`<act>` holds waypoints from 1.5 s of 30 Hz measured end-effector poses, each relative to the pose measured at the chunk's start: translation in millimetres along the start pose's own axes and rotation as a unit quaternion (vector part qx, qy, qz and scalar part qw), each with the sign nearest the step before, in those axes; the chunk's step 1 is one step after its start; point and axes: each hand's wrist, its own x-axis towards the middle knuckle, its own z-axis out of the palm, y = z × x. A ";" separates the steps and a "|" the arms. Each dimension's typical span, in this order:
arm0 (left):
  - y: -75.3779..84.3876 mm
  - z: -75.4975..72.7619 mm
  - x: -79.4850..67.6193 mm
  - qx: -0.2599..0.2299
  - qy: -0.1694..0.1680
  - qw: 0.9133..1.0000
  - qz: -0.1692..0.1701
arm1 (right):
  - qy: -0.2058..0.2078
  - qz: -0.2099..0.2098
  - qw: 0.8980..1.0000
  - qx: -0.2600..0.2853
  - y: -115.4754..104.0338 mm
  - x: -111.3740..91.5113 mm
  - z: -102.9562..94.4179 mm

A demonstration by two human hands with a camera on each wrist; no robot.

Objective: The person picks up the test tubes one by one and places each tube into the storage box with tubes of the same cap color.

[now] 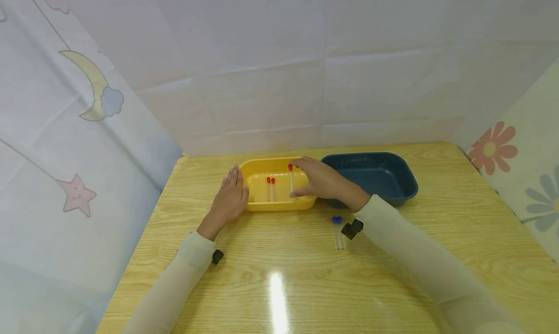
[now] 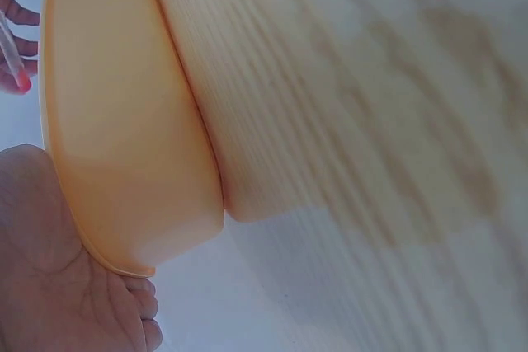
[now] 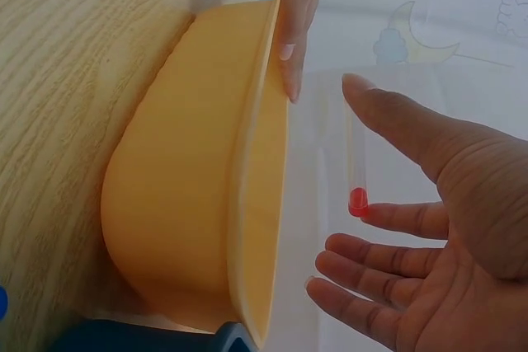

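Between the thumb and index finger of my right hand (image 1: 327, 181) is a clear tube with a red cap (image 1: 291, 181), held lengthwise above the yellow basin (image 1: 279, 207). The right wrist view shows the red cap (image 3: 357, 201) by the index fingertip and the thumb at the other end; the remaining fingers are spread. Two more red-capped tubes (image 1: 271, 190) lie side by side inside the basin. My left hand (image 1: 229, 200) rests against the basin's left side with its fingers straight. In the left wrist view, the palm (image 2: 74, 302) touches the rim.
Right of the yellow basin stands a dark blue basin (image 1: 403, 195), partly behind my right hand and forearm. Blue-capped tubes (image 1: 338, 233) lie on the wooden table (image 1: 244, 275) in front of it, near my right wrist. A hanging cloth (image 1: 262, 101) closes off the table's back.
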 end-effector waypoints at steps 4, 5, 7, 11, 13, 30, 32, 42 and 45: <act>-0.2 0.3 0.2 0.000 0.001 1.000 0.000 | -0.007 0.010 1.000 0.009 2.6 5.1 2.8; -0.1 0.3 0.3 0.000 0.001 1.000 0.000 | -0.008 0.011 1.000 0.010 3.3 6.2 3.7; -0.2 0.4 0.4 0.000 0.001 1.000 0.000 | -0.012 0.014 1.000 0.012 4.3 9.0 5.5; -0.2 0.6 0.6 -0.002 0.003 1.000 0.000 | -0.022 0.019 1.000 0.012 6.1 14.8 9.9; -0.1 0.5 0.5 -0.003 0.001 1.000 0.000 | -0.026 0.021 0.999 0.012 7.1 18.0 12.5; -1.2 2.2 0.9 -0.003 0.004 1.000 0.002 | -0.039 0.025 0.999 0.004 13.2 41.6 35.7; -1.1 1.9 1.2 -0.004 0.005 1.000 0.002 | -0.041 0.027 0.999 0.001 13.3 43.4 37.7; -0.8 1.4 1.3 -0.003 0.004 1.000 0.001 | -0.058 0.053 0.997 -0.013 11.8 53.3 48.2; -0.3 1.3 1.0 -0.002 0.003 1.000 0.000 | -0.059 0.054 0.997 -0.019 10.2 54.0 49.4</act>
